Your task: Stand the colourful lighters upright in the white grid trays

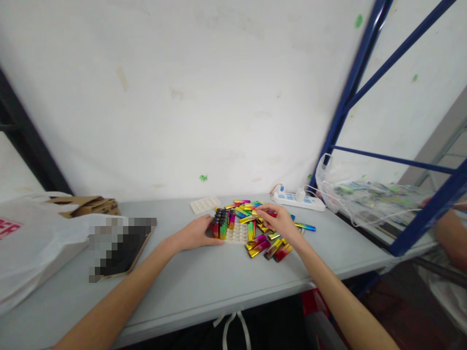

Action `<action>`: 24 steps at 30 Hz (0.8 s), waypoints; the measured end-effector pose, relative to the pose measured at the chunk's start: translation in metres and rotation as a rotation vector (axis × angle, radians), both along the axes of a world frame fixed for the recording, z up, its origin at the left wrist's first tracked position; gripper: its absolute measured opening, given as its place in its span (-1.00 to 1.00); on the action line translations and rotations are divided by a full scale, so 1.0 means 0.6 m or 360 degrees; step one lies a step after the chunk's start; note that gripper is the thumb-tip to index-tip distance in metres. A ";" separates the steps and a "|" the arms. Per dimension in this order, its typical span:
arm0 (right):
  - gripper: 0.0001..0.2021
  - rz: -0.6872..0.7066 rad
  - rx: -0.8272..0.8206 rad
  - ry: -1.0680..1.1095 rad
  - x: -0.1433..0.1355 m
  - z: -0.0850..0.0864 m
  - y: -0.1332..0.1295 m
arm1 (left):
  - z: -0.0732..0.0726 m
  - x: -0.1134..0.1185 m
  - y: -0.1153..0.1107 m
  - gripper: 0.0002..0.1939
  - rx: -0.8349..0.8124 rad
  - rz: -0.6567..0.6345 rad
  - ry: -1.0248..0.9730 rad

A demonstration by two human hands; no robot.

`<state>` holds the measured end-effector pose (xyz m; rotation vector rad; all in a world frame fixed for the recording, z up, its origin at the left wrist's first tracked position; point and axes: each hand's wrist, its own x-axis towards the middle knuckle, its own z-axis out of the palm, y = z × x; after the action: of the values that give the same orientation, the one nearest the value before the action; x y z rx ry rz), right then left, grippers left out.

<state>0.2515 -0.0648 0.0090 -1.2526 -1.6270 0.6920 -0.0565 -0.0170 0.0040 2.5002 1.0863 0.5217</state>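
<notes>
Upright lighters (223, 231) with black tops and shiny red, green and gold bodies stand packed in the left part of a white holed tray (237, 234). My left hand (199, 233) is curled against their left side, thumb along the front, its other fingers partly hidden behind. Over a loose pile of lighters (260, 246), right of the tray, my right hand (279, 221) is closed in a pinch. A gold lighter (246, 220) appears at its fingertips, though the grip itself is small and partly hidden. Several rows of bare holes show in the tray's right part.
Behind the tray lies a second white holed tray (205, 204). A power strip (299, 200) with cords sits by the wall. At left are a white plastic bag (36, 243), cardboard (91, 205) and a dark flat device (124, 250). Blue metal posts (412, 218) border the right; another person's arm (450, 233) shows beyond.
</notes>
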 end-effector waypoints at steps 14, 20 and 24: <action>-0.50 0.0302 -0.0020 0.0610 -0.077 -0.007 0.041 | -0.002 0.001 0.001 -0.37 0.0037 -0.0001 0.0068; -0.51 0.0442 -0.0158 0.0635 -0.089 -0.005 0.039 | 0.000 0.003 -0.003 -0.36 0.0014 0.0031 0.0108; -0.49 0.0456 -0.0356 0.0827 -0.104 0.012 0.043 | -0.001 0.002 -0.003 -0.37 0.0009 0.0024 0.0104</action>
<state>0.1892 -0.0390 0.0163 -0.8907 -1.3233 1.2898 -0.0553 -0.0186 0.0037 2.5318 1.1296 0.4508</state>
